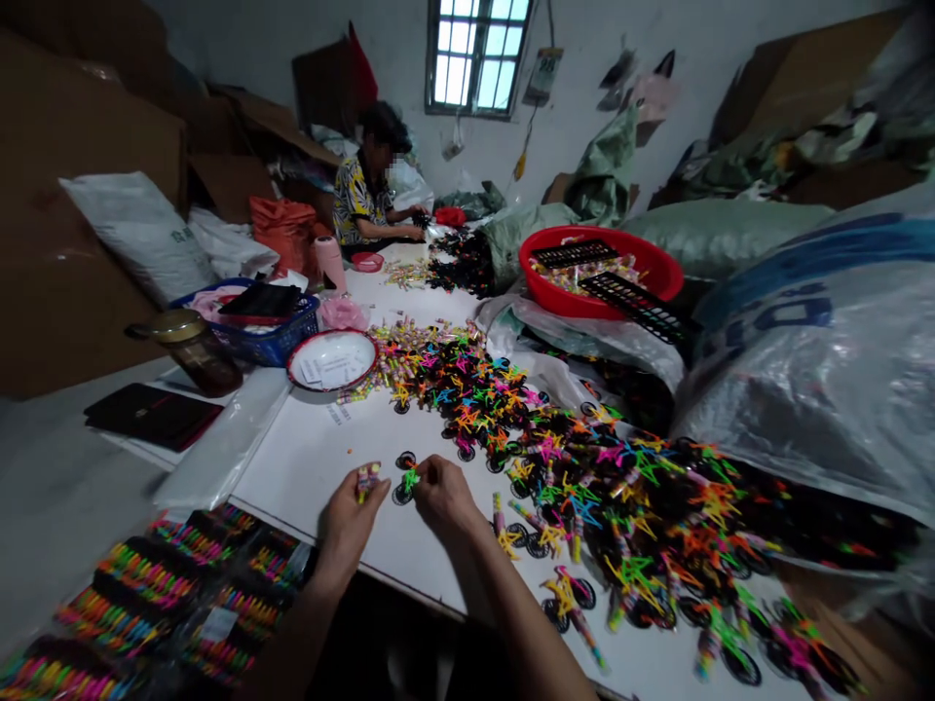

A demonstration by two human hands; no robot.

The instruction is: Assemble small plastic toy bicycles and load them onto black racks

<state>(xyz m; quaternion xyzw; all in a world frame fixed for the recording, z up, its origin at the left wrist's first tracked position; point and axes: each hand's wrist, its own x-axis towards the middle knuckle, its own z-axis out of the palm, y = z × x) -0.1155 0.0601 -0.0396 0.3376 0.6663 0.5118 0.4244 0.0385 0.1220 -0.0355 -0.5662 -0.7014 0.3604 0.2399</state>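
Observation:
My left hand (351, 518) is closed around a small candy tube (367, 477) with yellow and pink colours, perhaps more than one. Just right of it, my right hand (443, 495) pinches a small green toy bicycle (409, 479) with black wheels over the white tabletop (307, 477). The fingertips hide part of the bicycle's frame. Beyond and to the right spreads a big heap of toy bicycles (497, 389) in orange, green, pink, yellow and blue. Some have candy tubes attached, such as the yellow bicycle (564, 594) near the front edge.
A white red-rimmed bowl (332, 333) holds paper slips. Behind it stand a blue basket (270, 341) and a pink bottle (330, 263). A red tub (530, 273) sits back right, near a large sack (818, 370). Packed bicycles (146, 584) lie lower left. Another person (357, 200) works at the far end.

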